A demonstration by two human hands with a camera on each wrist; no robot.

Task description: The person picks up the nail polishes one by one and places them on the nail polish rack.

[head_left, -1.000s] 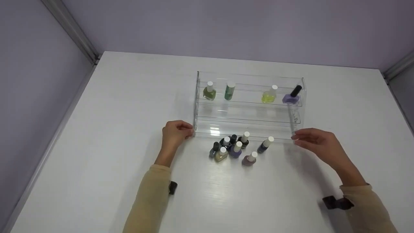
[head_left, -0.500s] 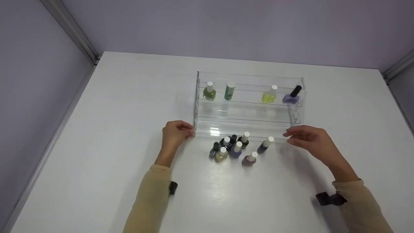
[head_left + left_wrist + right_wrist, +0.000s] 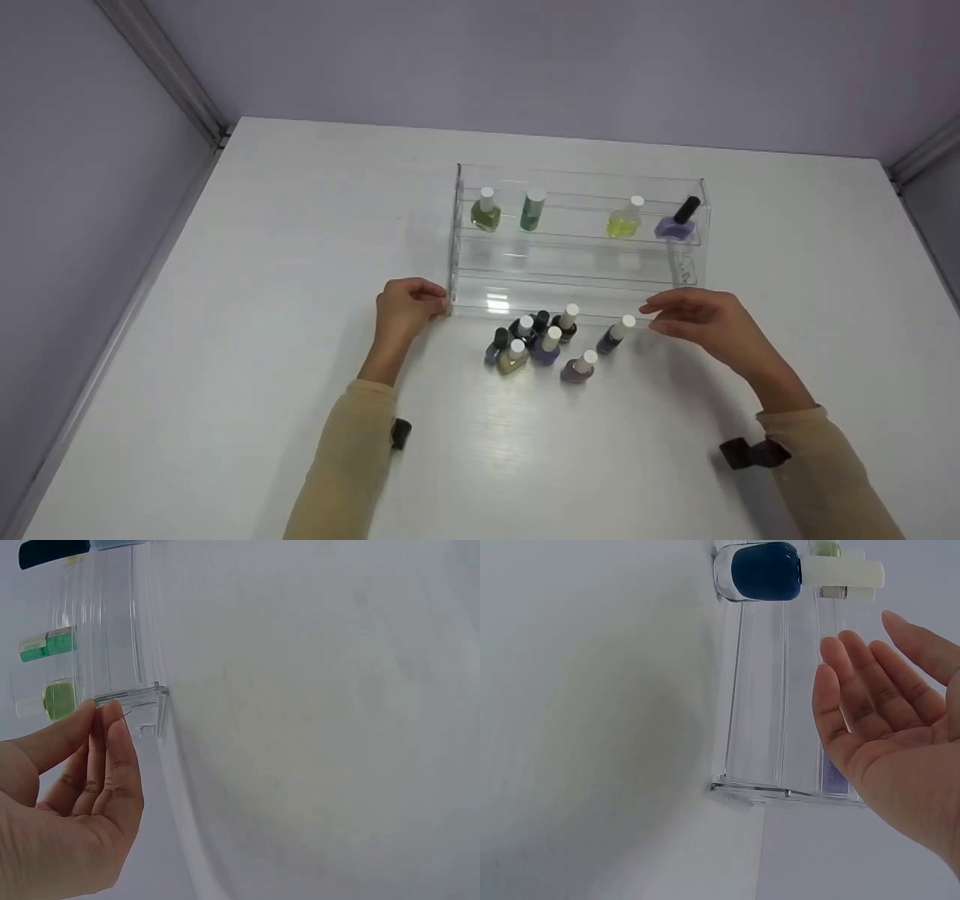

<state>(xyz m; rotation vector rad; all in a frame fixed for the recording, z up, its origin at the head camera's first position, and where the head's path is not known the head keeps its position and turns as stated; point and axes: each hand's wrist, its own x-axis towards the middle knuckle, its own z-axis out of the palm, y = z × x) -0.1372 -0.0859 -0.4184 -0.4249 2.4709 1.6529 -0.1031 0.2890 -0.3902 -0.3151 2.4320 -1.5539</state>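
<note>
A clear tiered nail polish rack (image 3: 570, 259) stands on the white table. My left hand (image 3: 409, 307) pinches the front of its left side panel between thumb and fingers, as the left wrist view shows at the rack's edge (image 3: 135, 696). My right hand (image 3: 701, 319) holds nothing. Its fingers are relaxed, with the thumb apart, near the rack's front right. Just left of those fingertips stands a dark blue nail polish bottle (image 3: 610, 343) with a white cap, large in the right wrist view (image 3: 769, 571). A mauve bottle (image 3: 577, 370) stands in front of it.
On the rack's upper tier stand an olive bottle (image 3: 486, 217), a green bottle (image 3: 531, 211), a yellow bottle (image 3: 622, 223) and a lilac bottle (image 3: 675, 228) with a black cap. Several bottles, including a purple one (image 3: 547, 352), cluster before the rack.
My right hand has let go of the rack's front right corner and moved left toward the dark blue bottle. The left hand stays at the rack's left side.
</note>
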